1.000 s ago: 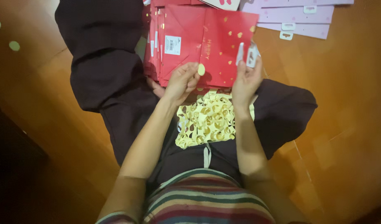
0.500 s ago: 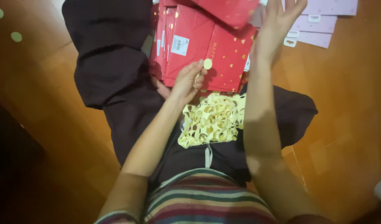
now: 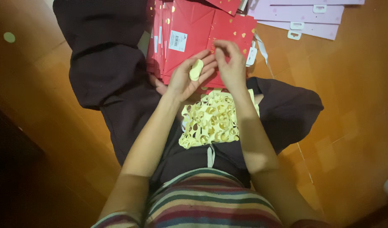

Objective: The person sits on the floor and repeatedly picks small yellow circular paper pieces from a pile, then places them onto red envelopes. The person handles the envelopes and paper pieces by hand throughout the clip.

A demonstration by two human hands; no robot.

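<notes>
Head view: pale sticker (image 3: 196,69) on spread left hand (image 3: 186,80) fingers; right hand (image 3: 231,63) curled beside.

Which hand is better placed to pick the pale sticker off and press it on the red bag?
Right, probably. The left hand lies palm up with the pale sticker resting on its fingers, so it is occupied as the carrier. The right hand hovers beside it, fingers bent, directly over the red bag.
</notes>
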